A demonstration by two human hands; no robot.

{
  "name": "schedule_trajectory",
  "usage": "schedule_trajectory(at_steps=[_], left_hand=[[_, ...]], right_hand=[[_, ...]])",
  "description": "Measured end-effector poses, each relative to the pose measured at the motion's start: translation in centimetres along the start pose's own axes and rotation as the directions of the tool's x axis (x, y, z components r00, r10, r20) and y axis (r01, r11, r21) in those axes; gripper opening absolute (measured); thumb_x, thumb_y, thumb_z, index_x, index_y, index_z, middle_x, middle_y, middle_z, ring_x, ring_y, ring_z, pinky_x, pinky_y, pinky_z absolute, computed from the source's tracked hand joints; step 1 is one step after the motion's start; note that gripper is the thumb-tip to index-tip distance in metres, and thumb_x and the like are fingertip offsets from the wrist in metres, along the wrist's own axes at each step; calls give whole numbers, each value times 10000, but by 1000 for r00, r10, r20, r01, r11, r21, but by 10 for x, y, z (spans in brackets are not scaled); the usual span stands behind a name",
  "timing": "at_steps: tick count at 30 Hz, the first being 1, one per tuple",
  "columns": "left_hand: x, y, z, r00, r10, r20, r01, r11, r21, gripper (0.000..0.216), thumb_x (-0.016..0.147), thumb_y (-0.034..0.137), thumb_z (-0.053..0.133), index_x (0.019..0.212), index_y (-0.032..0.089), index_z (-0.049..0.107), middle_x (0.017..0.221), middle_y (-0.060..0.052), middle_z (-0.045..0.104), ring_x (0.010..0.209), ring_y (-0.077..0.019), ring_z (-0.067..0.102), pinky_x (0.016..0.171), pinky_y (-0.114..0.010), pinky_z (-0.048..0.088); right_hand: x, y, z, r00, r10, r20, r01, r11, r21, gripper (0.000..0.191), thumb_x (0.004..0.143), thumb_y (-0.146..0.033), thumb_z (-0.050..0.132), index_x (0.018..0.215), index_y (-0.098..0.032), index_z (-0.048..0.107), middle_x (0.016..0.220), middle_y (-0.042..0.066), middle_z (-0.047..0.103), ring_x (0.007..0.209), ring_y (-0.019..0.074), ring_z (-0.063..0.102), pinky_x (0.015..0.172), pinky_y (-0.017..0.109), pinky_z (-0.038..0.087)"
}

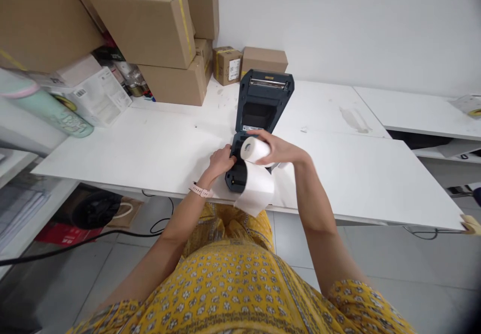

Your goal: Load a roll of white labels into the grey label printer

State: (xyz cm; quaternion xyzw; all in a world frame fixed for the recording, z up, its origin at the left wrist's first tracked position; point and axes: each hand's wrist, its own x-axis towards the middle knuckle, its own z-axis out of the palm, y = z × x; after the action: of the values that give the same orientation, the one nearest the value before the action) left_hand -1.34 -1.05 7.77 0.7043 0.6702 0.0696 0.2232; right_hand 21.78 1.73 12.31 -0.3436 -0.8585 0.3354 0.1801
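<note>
A dark blue label printer stands on the white table with its lid tilted up and its bay exposed. My right hand is closed around a white label roll, over the printer's bay. From the roll a loose strip of paper curls down past the printer's front, toward the table edge. My left hand grips the left side of the printer's base, its fingertips partly hidden at the rim. The roll and my right hand cover much of the bay.
Cardboard boxes are stacked at the back left, with two smaller ones behind the printer. A mint green bottle and a white box stand at the far left. Below the table runs a black cable.
</note>
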Motion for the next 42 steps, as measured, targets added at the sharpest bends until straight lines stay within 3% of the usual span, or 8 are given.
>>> schedule_trajectory(at_steps=[4,11,16,21,25,32,38,42], left_hand=[[-2,-1,3,1000,-7,-27,5,999,-40,495,880,255,467,1365,171,519,1207,-157,717,1153,-347,659,919,-426,491],[3,-3,10,998,-23,-61,21,999,-32,521,862,231,467,1377,192,538,1118,-138,747,1102,-357,678,896,-435,499],[1,-2,13,995,-20,-93,20,1000,-1,518,873,224,450,1381,202,551,1132,-134,747,1108,-351,676,912,-432,495],[-3,0,13,994,-33,-105,36,999,32,527,890,229,435,1405,216,543,1157,-118,747,1120,-325,677,934,-407,495],[-3,1,13,993,-52,-108,56,998,30,530,888,234,433,1406,230,546,1165,-102,748,1119,-316,679,925,-400,505],[-1,-1,15,993,-29,-113,33,999,36,544,880,239,429,1410,226,545,1171,-108,747,1112,-324,680,923,-405,504],[-2,-3,16,990,-23,-137,17,999,-46,542,867,231,451,1397,221,565,1106,-111,758,1068,-324,687,897,-399,499],[0,-7,21,989,-36,-141,8,982,-191,533,839,222,484,1359,208,601,929,-70,757,924,-272,697,811,-347,492]], right_hand=[[-84,-6,-26,941,-14,-339,45,995,86,1001,641,-480,869,1503,-264,409,1501,99,511,1397,339,474,1187,469,378],[-166,61,0,736,460,-497,-349,886,304,738,632,-319,818,1324,-269,566,1406,89,569,1189,280,610,944,394,550],[-169,103,13,651,576,-493,-379,811,446,827,604,-336,821,1371,-231,531,1411,127,570,1208,299,612,938,437,572],[-170,37,12,603,423,-676,-239,905,352,721,783,-337,770,1444,-362,483,1591,35,434,1503,276,365,1248,525,285],[-142,-7,58,451,314,-835,-19,939,342,382,916,-336,618,1296,-299,594,1317,68,666,1275,241,620,1159,526,429],[-73,74,129,235,622,-746,-351,771,532,802,813,-411,556,1541,-191,301,1633,170,319,1516,315,327,1231,543,292],[-53,92,103,259,612,-748,-371,778,508,699,785,-547,566,1361,-154,519,1263,193,653,1210,337,606,1072,556,464],[-76,64,82,407,495,-768,-73,856,512,669,917,-673,353,1479,-313,391,1095,91,672,944,253,679,820,441,581]])
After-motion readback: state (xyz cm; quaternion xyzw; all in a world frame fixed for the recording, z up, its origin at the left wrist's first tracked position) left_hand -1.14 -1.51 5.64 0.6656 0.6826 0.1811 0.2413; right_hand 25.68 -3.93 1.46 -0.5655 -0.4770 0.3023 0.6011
